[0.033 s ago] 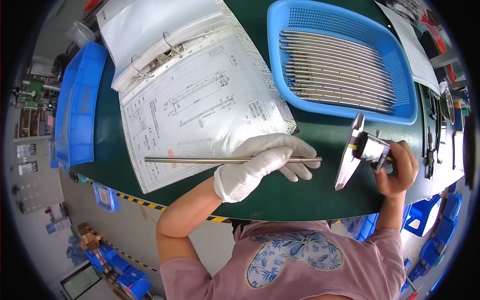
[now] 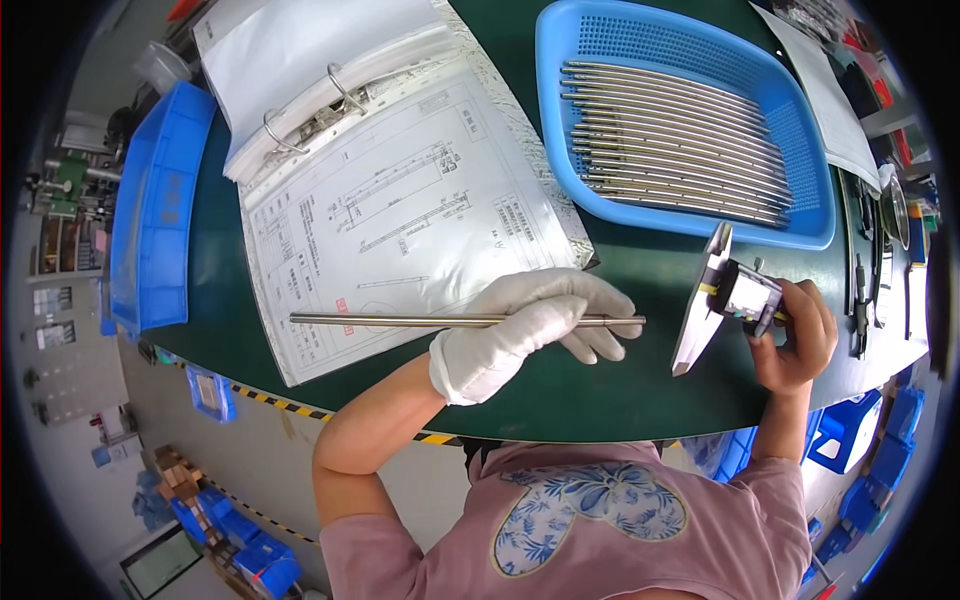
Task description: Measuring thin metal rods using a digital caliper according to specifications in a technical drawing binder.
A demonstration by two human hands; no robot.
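My left hand point(image 2: 535, 325), in a white glove, is closed round a thin metal rod point(image 2: 390, 320) near its right end. The rod lies level across the lower edge of an open ring binder's drawing page point(image 2: 400, 215), its long end pointing left. Bare and ungloved, my right hand point(image 2: 797, 338) grips a digital caliper point(image 2: 748, 300) by its display housing. The caliper's jaws and beam stand to the left of that hand, a short gap away from the rod's right end. Part of the rod is hidden by my left thumb and palm.
A blue perforated basket point(image 2: 820, 215) with several similar metal rods stands at the far right of the green table point(image 2: 620, 405). At the left edge is a blue bin point(image 2: 165, 210). White paper point(image 2: 825, 100) and slim tools point(image 2: 860, 290) lie along the right side.
The caliper has tilted and shifted very slightly in my right hand. My left hand and the rod have hardly moved.
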